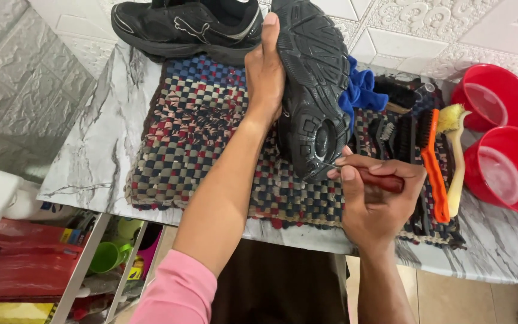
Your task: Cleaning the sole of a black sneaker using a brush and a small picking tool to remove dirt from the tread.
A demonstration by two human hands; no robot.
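My left hand (264, 72) grips a black shoe (315, 84) by its side and holds it on edge, sole facing me, above a woven checkered mat (199, 126). My right hand (374, 201) is closed on a pick tool with a reddish wooden handle (382, 180). Its thin metal tip touches the heel part of the sole. A second black shoe (181, 27) lies on its side at the far edge of the mat.
A marble-patterned table (85, 156) carries the mat. Right of the shoe lie a blue cloth (362, 90), several brushes including an orange one (434, 162) and a yellow one (458, 150), and two red bowls (502, 96) (508, 171). Shelves with bright clutter (31, 264) stand lower left.
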